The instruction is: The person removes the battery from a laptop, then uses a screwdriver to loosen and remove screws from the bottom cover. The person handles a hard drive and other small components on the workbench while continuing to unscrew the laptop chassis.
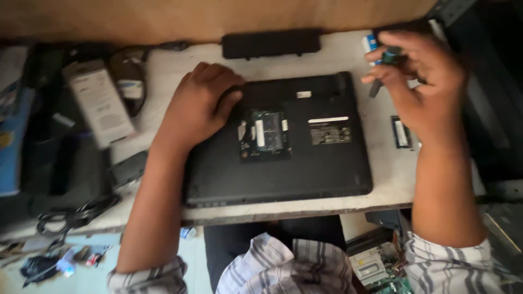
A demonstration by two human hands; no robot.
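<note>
Head view showed the left hand (199,106) resting flat, fingers spread, on the upturned black laptop (278,141) at the table's (348,54) middle. The right hand (422,81) gripped a screwdriver (388,62) to its far right. Risk: the tip might have slipped into the exposed memory bay (265,133). Counted: one laptop, one battery (271,43), one loose memory stick (401,132).

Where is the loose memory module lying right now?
In the head view, the loose memory module lies on the white table, right of the upturned laptop, below the right hand.

One laptop (278,144), one battery (271,43), one loose memory module (401,132), one screwdriver (384,65).
</note>
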